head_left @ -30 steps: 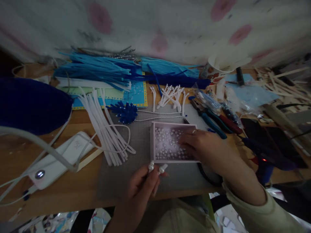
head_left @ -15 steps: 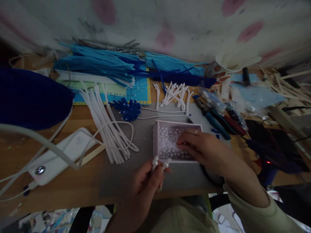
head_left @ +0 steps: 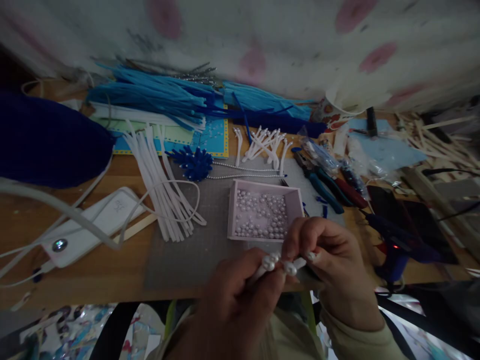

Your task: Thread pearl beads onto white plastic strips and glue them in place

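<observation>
My left hand [head_left: 240, 300] is closed around short white pipe-cleaner stems. One stem [head_left: 270, 261] has a cluster of pearl beads on its tip, and a second pearl-tipped stem [head_left: 290, 268] pokes out beyond my thumb. Close against these tips, my right hand [head_left: 330, 255] is pinched; its fingers hide what they hold, if anything. Just beyond both hands stands a pale pink box [head_left: 231, 212] with many loose pearl beads [head_left: 258, 212] in it. Farther back lies a pile of finished-looking white stems with pearl ends [head_left: 264, 145].
White pipe cleaners [head_left: 161, 185] and a white power bank [head_left: 90, 225] lie left. A blue tufted flower [head_left: 193, 163] trails bead strings [head_left: 243, 176]. Pliers [head_left: 322, 182] and a glue gun [head_left: 397, 245] with a red light lie right. Blue pipe cleaners [head_left: 150, 92] are at the back.
My right hand has left the bead box and come down to the stem tips. My left hand has moved right and now meets it. The view has shifted slightly.
</observation>
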Tool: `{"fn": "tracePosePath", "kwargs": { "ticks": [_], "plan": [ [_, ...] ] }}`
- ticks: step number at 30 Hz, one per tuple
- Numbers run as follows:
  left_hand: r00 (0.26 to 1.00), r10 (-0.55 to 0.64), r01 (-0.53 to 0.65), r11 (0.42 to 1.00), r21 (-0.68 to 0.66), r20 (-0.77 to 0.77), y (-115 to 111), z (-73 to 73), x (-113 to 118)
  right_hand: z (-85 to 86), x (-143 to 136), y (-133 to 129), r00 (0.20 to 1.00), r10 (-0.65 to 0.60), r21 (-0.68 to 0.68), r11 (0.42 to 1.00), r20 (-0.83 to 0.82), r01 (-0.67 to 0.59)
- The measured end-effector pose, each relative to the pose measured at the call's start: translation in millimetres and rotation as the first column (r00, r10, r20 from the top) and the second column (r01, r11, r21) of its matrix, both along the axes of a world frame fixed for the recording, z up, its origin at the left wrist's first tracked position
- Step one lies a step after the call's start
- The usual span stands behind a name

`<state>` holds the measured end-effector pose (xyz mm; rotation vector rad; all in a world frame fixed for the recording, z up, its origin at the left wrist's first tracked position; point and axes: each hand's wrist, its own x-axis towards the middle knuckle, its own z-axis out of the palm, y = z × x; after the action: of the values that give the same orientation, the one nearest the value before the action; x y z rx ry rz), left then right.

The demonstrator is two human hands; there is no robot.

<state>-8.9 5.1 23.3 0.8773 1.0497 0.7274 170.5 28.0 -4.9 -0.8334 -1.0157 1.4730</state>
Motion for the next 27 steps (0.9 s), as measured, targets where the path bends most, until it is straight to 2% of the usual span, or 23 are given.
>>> {"fn": "tracePosePath", "kwargs": {
  "ticks": [8, 13, 17, 24, 27],
  "plan": [
    [0.996, 0.036, -0.039, 0.999, -0.034, -0.087, -7.1, 8.3, 6.5, -1.4, 0.6, -4.3, 0.996, 0.047, -0.002, 0.999, -0.080, -0.047],
    [0.997, 0.013, -0.015, 1.000, -0.021, -0.076, -5.8, 10.7, 7.2, 1.8, 3.5, -3.3, 0.999, 0.041, 0.023, 0.999, -0.022, -0.040],
    [0.997, 0.006, -0.006, 1.000, 0.011, -0.077, -5.1, 10.4, 6.0, 6.0, 7.9, -1.3, 0.994, 0.104, 0.058, 0.993, 0.042, -0.106],
    [0.993, 0.000, -0.007, 0.999, -0.054, -0.118, -6.6, 8.5, 2.8, 9.4, 10.6, 1.9, 0.985, 0.119, 0.067, 0.989, 0.127, -0.128],
    [0.996, -0.021, 0.020, 1.000, -0.012, -0.082, -5.6, 6.9, 2.1, 8.7, 11.8, 3.7, 0.980, 0.157, 0.075, 0.983, 0.124, -0.167]
  ]
}}
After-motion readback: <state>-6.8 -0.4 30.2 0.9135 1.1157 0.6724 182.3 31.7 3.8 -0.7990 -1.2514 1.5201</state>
